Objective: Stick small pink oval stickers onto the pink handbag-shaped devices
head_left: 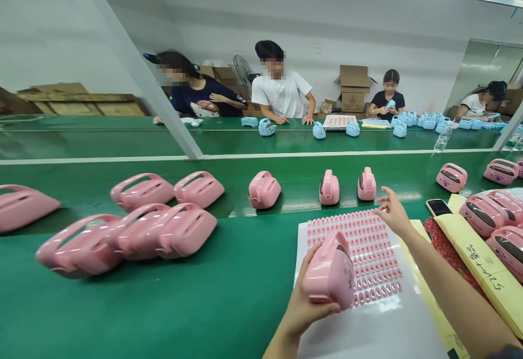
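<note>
While the surface (163, 304) runs out green to the left of both hands, a cluster of glossy pink cases with loop handles (137, 239) lies there, some leaning against one another. Nearer the left hand, beyond it and slightly left, one pink case (263, 191) stands alone. The left hand (297, 307) is clamped around another, the held pink case (330, 274), thumb along its lower edge, its printed face turned to the right. Under and behind that hand lies a white sheet with rows of small oval pink stickers (376, 255). Beyond the left hand stand two upright pink cases (329, 188), the farther right one just left of the right hand. The right hand (394, 214) is over the sheet's far right corner, fingertips apart; whether they carry a sticker I cannot tell. Right of it lie a phone (438, 207), red material (447, 250), a folded yellow bundle with handwriting (480, 272) and more pink cases (484, 214).
</note>
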Demonstrator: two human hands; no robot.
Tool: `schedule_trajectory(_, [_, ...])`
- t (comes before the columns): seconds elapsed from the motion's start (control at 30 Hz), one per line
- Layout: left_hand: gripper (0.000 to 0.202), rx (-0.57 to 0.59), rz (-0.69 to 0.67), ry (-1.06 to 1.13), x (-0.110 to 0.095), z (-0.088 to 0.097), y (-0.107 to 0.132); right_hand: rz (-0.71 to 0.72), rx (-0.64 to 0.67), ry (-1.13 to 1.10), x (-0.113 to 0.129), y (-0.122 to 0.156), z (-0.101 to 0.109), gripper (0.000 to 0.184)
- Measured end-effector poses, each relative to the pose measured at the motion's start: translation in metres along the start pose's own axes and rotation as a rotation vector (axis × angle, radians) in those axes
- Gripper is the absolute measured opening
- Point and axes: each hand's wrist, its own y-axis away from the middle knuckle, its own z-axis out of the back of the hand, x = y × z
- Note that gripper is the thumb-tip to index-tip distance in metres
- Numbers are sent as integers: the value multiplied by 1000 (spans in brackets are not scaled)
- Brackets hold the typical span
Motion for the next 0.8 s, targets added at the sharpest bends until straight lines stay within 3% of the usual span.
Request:
schedule_trajectory(0.1, [92, -70, -199, -253, -4, -11, 3, 66, 177, -496, 38, 39, -8, 64])
schedule_trajectory(0.23, [95, 61, -351, -472, -3, -10, 7, 68, 294, -673, 75, 74, -15, 67])
schedule_trajectory(0.4, [97, 148, -365, -575, -12, -8, 13, 22, 386, -648, 82, 81, -10, 68])
schedule_trajectory(0.6, [95, 150, -407, -614, -24, -12, 18, 65, 373, -486, 87, 89, -5, 71])
schedule_trajectory(0.8, [98, 199, -479, -693, -21, -11, 20, 273, 305, -165, 91, 103, -1, 72])
